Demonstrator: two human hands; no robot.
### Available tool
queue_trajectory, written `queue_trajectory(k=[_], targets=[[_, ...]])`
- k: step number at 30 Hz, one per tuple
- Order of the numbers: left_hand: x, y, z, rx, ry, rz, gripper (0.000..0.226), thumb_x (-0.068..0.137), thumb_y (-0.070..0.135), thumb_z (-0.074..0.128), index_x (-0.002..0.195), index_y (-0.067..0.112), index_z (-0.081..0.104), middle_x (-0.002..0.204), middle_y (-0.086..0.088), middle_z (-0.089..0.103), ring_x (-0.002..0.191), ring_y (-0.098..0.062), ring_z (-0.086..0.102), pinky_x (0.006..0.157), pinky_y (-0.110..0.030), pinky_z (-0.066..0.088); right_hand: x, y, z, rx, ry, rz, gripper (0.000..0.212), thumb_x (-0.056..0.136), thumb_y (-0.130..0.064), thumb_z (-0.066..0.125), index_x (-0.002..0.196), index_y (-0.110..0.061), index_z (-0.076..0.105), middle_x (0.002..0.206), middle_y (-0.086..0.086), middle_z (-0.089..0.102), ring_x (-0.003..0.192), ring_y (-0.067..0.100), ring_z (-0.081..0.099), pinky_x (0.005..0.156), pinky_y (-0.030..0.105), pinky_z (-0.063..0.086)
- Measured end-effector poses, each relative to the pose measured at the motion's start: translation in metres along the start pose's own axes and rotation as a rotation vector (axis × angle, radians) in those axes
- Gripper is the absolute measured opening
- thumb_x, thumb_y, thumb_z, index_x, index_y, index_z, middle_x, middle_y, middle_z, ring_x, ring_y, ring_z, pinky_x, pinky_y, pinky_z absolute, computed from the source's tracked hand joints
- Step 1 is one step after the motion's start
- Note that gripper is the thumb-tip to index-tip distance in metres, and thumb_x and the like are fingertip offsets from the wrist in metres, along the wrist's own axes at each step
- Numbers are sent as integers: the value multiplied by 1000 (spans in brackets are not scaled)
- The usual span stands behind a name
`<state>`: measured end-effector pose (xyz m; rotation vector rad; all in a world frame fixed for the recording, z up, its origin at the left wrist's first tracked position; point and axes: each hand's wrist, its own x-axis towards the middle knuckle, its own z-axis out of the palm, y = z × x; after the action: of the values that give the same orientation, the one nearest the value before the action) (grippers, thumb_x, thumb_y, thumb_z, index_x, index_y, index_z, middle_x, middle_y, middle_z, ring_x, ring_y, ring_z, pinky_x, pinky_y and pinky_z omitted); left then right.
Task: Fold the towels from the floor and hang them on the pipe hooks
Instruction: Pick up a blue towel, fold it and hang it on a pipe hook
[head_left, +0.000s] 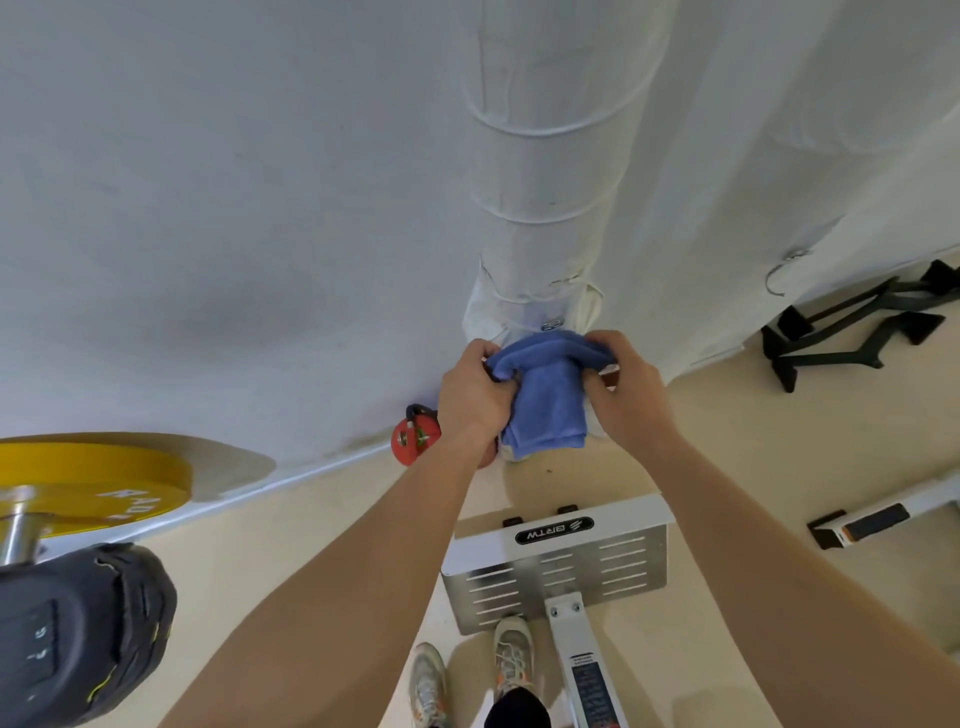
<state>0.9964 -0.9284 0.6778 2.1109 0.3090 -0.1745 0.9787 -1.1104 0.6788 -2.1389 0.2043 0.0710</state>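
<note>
A folded blue towel (548, 395) hangs in front of the white wrapped pipe (540, 171), just below a small metal hook (551, 325) on the pipe. My left hand (475, 397) grips the towel's left upper edge and my right hand (626, 392) grips its right upper edge, both with curled fingers. A white cloth (511, 451) shows behind and below the blue towel. Another bare metal hook (779, 278) hangs on the white wall surface to the right.
A red fire extinguisher (413, 436) stands at the wall's foot left of my hands. A yellow weight plate (88, 483) and a dark bag (78, 629) are at the left. A white machine footplate (556, 566) lies below, black stands (852, 322) at the right.
</note>
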Motion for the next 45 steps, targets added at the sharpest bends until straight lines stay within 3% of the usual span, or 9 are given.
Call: queue_trajectory(k=[4,8,12,16,21,29,33,40,45], targets=[[-9,0,-4,89,-66,72,8,92,20,55,87,22,61,71,8,61,63,-7,55,53,-9,38,-15,2,2,-150,-110,-34,54,97,-40,53,148,-39,38,126,2,54,101,20,63,91,39,52],[-20,-5,-4,202,-155,172,25,99,35,48,81,23,60,71,6,62,66,-11,56,59,-23,41,-7,-8,7,-483,-94,-83,57,98,-52,45,151,-39,31,124,6,50,103,28,59,84,39,52],[-25,-3,-3,216,41,414,31,98,27,48,119,13,66,116,-4,63,102,-14,59,89,-24,46,2,-18,4,-708,-69,-112,51,99,-55,40,146,-35,38,115,8,56,110,29,55,80,39,48],[-27,0,8,313,3,559,41,94,17,52,134,12,59,133,-8,59,111,-24,62,94,-38,54,6,-20,1,-661,-127,-104,48,98,-52,44,142,-33,43,110,8,57,111,30,55,83,39,48],[-22,-15,10,451,-65,572,60,91,45,50,143,17,48,144,-2,48,117,-23,56,92,-40,53,2,-11,-13,-536,-301,-115,74,86,-47,62,151,-38,27,103,3,49,106,29,51,87,41,48],[-9,-9,10,477,-30,640,50,86,34,66,132,14,59,126,-2,61,102,-20,63,82,-30,53,14,-5,-8,-634,-283,-159,64,94,-45,57,150,-31,28,116,5,54,113,30,51,85,40,46],[-6,-4,11,467,-31,605,45,85,29,68,126,13,60,117,-3,63,95,-20,63,75,-23,42,17,-8,-4,-710,-224,-176,58,95,-45,54,147,-31,32,118,3,54,112,26,50,80,36,45],[0,1,5,551,45,672,43,76,41,53,107,15,69,90,-1,68,78,-23,61,67,-38,50,18,-17,1,-862,-76,-278,33,85,-32,70,114,-22,60,114,0,46,101,22,46,71,28,39],[7,-9,16,449,101,656,32,71,21,65,102,14,68,88,-1,67,79,-22,59,70,-32,49,20,-3,12,-840,16,-326,39,69,-19,83,105,-17,66,98,1,55,85,23,52,62,29,36]])
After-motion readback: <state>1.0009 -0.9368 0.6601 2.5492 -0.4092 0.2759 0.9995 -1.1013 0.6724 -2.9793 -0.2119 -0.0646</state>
